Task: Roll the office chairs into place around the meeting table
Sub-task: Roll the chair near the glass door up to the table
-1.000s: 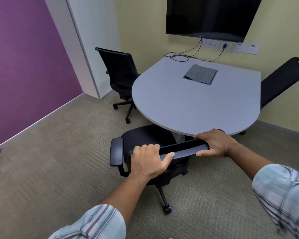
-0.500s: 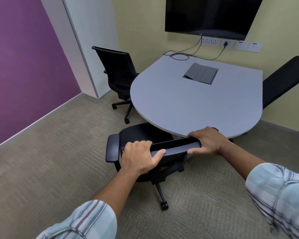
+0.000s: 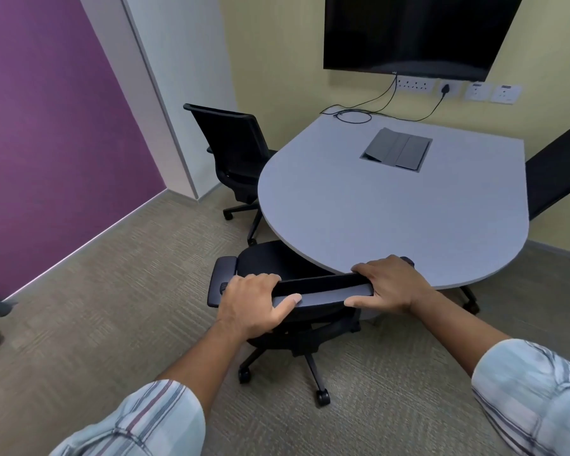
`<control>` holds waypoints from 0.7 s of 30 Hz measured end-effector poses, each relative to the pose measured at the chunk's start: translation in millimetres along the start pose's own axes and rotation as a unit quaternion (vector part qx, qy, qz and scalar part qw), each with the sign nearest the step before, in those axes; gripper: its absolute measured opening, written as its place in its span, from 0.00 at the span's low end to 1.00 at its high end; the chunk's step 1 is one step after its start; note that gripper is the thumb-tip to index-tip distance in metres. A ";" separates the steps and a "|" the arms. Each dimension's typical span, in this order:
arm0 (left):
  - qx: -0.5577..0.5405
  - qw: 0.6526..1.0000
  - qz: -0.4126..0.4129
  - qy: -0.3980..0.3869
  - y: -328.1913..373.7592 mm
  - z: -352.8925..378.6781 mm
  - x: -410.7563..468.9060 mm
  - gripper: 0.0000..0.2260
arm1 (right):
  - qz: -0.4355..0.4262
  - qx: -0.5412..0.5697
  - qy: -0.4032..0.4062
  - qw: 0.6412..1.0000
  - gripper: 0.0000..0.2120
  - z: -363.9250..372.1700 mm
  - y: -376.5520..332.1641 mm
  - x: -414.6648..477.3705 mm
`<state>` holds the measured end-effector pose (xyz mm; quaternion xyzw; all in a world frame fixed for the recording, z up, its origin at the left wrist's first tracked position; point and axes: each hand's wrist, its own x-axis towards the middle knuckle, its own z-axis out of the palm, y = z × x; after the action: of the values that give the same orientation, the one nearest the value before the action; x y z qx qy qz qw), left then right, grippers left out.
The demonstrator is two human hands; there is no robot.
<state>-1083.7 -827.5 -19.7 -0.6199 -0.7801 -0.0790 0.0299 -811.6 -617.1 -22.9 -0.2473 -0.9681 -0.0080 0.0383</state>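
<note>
A black office chair [image 3: 270,264] stands at the near rounded end of the grey meeting table [image 3: 359,212], its seat partly under the tabletop. My left hand [image 3: 254,304] grips the left end of the chair's backrest top edge, and my right hand [image 3: 389,284] grips the right end. A second black chair [image 3: 234,149] stands at the table's left side, seat tucked toward it. A third black chair [image 3: 560,172] shows only its mesh back at the right edge of the table.
A dark wall screen [image 3: 415,34] hangs above the table's far end, with sockets and cables below it. A grey cable hatch [image 3: 397,153] is set into the tabletop. Purple wall [image 3: 46,126] at left; carpet floor lies open to the left of the near chair.
The near chair has rolled forward, its seat going further under the table's rounded end. Both hands stay on the backrest and I have stepped closer.
</note>
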 end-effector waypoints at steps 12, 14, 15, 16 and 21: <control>-0.048 0.996 0.065 -0.025 -67.9 -17.9 18.1 0.32 | 0.040 0.020 0.063 0.997 0.38 5.9 -56.6 17.4; -0.051 0.995 0.080 -0.029 -84.4 -18.5 20.0 0.32 | 0.053 0.022 0.074 0.996 0.37 7.3 -73.3 16.1; -0.053 0.994 0.086 -0.035 -93.3 -18.6 21.0 0.32 | 0.058 0.026 0.078 0.995 0.37 8.2 -82.3 15.7; -0.051 0.993 0.093 -0.041 -102.5 -18.5 22.3 0.32 | 0.065 0.030 0.078 0.994 0.37 8.7 -91.6 16.3; -0.049 0.988 0.133 -0.055 -143.2 -17.8 32.8 0.27 | 0.113 0.028 0.072 0.991 0.39 10.0 -135.5 25.1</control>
<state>-1231.4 -830.1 -9.8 -0.7223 -0.6863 -0.0785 -0.0335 -899.2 -723.6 -30.4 -0.3527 -0.9286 0.0056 0.1155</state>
